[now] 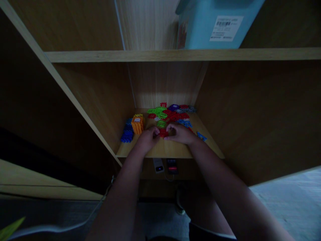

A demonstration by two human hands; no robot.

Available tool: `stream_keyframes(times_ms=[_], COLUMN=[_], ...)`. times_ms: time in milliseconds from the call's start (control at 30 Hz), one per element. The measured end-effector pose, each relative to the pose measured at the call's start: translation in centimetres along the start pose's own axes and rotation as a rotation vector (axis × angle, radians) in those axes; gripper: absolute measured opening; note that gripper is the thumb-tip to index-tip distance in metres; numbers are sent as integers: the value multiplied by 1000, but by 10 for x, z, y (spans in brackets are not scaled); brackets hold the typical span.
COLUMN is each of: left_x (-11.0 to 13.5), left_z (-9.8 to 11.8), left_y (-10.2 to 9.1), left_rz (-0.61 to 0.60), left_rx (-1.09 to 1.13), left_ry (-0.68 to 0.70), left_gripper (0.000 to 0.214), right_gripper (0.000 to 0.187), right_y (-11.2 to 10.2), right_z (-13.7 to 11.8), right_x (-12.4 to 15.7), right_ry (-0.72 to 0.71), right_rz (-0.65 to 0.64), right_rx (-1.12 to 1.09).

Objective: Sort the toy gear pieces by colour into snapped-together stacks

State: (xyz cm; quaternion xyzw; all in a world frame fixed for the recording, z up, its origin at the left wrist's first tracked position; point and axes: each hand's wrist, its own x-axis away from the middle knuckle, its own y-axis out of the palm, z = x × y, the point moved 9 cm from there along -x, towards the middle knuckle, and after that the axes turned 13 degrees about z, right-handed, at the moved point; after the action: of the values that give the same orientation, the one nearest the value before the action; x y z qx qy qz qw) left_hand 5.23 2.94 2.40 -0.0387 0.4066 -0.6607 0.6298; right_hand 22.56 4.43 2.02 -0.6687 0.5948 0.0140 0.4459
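Note:
Both my hands reach into a low wooden shelf compartment (pixel 175 152). My left hand (pixel 148 137) and my right hand (pixel 180 133) are closed side by side on a small stack of red plastic interlocking pieces (pixel 163 133) resting on the shelf board. Just behind them lies a green piece (pixel 161 124). Further back spreads a loose pile of green (pixel 157 110), red (pixel 177 116) and blue (pixel 185 123) pieces. At the left stand an orange stacked block (pixel 137 124) and a blue stack (pixel 127 133).
A light blue storage bin with a white label (pixel 213 23) sits on the shelf above. Wooden side walls close the compartment left and right. Two small devices (pixel 165 165) with lights hang below the shelf edge, with a cable. Grey floor (pixel 288 197) lies at the right.

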Motion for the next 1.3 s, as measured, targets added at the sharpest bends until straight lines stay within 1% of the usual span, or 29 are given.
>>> stream_keyframes(times_ms=[100, 167, 267, 333, 400, 467, 500, 567, 633, 700, 767, 833, 900, 1000, 1100, 1167, 1200, 1233, 1300], left_x=[0, 0, 0, 1, 1, 2, 2, 2, 2, 2, 1, 2, 2, 2, 2, 2, 1, 1, 1], left_z=[2, 3, 5, 5, 6, 7, 8, 9, 11, 12, 12, 12, 13, 14, 15, 15, 15, 15, 18], left_y=[0, -1, -1, -1, -1, -2, -2, -2, -3, -2, -2, -3, -3, -4, -6, -9, -10, -12, -14], left_rz=[-2, 4, 12, 11, 9, 12, 13, 16, 18, 19, 21, 26, 26, 29, 49, 75, 95, 117, 153], left_rx=[13, 19, 11, 3, -3, -11, -15, -20, -17, -13, -16, -17, -10, 7, 16, 15, 16, 20, 38], left_ry=[5, 8, 5, 1, 1, 5, 9, 19, 29, 31, 28, 26, 30, 29, 23, 25, 28, 35, 64], left_gripper=[13, 14, 13, 13, 13, 12, 12, 10, 10, 11, 12, 11, 11, 14, 15, 16, 16, 18, 26], right_gripper=[31, 24, 23, 21, 21, 28, 33, 39, 39, 39, 40, 42, 41, 30, 27, 25, 24, 23, 26], right_y=[-4, -14, -33, -43, -47, -47, -44, -36, -29, -27, -27, -30, -33, -40, -53, -59, -59, -56, -45], right_z=[-1, 1, 10, 21, 33, 40, 41, 39, 37, 38, 43, 47, 47, 39, 30, 27, 27, 29, 33], right_x=[-1, -4, -7, -7, -5, -3, -4, -6, -8, -8, -7, -6, -8, -12, -12, -10, -9, -9, -8], right_ry=[-9, -19, -4, 65, 168, 239, 245, 202, 156, 155, 185, 202, 182, 93, 45, 55, 76, 109, 198], right_rz=[43, 137, 320, 408, 450, 445, 428, 377, 337, 324, 327, 341, 364, 409, 516, 571, 577, 562, 484], right_rx=[34, 114, 307, 431, 525, 581, 594, 604, 616, 630, 636, 624, 586, 440, 264, 155, 88, 12, -150])
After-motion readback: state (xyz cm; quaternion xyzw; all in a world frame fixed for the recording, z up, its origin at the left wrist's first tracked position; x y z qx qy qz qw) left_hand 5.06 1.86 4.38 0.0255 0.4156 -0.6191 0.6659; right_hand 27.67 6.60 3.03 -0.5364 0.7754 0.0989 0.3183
